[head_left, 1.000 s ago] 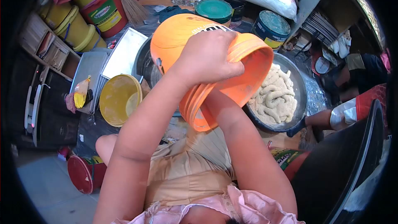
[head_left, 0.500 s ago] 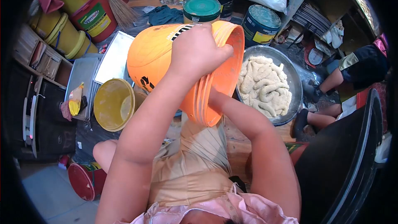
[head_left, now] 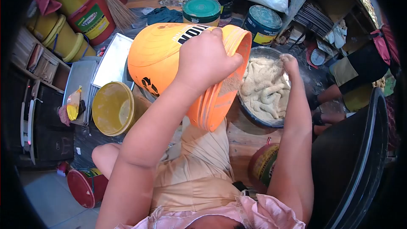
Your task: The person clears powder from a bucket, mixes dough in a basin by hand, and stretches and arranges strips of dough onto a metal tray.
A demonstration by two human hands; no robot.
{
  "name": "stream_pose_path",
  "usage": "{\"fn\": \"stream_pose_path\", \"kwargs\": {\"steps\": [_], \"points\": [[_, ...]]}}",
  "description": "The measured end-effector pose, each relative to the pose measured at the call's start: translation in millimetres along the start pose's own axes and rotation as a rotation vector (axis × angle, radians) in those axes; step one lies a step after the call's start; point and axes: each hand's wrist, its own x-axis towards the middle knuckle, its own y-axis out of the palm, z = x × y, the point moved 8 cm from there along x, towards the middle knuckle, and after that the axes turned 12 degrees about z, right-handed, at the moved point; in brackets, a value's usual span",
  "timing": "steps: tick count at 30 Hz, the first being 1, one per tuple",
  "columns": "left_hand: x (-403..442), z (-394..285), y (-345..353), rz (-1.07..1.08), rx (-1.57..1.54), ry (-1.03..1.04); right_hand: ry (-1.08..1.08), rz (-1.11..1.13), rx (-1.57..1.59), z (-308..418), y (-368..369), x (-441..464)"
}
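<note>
My left hand [head_left: 207,57] grips the rim of an orange bucket [head_left: 154,55], which is tipped on its side with its mouth toward the right. Some pale powder [head_left: 232,82] shows inside the bucket mouth. To the right, my right hand [head_left: 289,63] is held over a dark round basin [head_left: 250,112], its fingers closed. Pale powder appears to fall from beneath those fingers. Long, thick pieces that look like dough [head_left: 269,93] lie in the basin, coated with the powder.
A yellow tub [head_left: 111,109] stands left of the bucket. Lidded pails [head_left: 263,21] are behind the basin. A large black tub [head_left: 352,161] stands close on my right, near a red pail [head_left: 263,165]. Another person's legs [head_left: 330,93] are beyond the basin.
My right hand has come out of the orange bucket and moved right, over the basin. Powder now covers more of the dough-like pieces. My left hand stays on the bucket rim.
</note>
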Motion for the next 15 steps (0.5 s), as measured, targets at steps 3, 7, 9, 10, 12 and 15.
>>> {"fn": "stream_pose_path", "kwargs": {"steps": [3, 7, 9, 10, 12, 15], "points": [[-1, 3, -2, -0.007, 0.0, -0.005, 0.273, 0.391, -0.114, -79, 12, 10], [1, 14, -5, -0.024, -0.018, -0.027, 0.119, -0.493, 0.154, -99, -63, -23], [2, 16, -6, -0.024, -0.025, -0.037, 0.104, -0.668, 0.297, -109, -69, -40], [2, 16, -6, -0.025, -0.027, -0.03, 0.085, -0.69, 0.341, -109, -69, -48], [1, 16, -6, -0.026, -0.027, -0.014, 0.084, -0.77, 0.435, -114, -66, -58], [1, 14, -6, -0.03, 0.007, 0.01, 0.229, -0.407, 0.115, -107, -29, -49]]}}
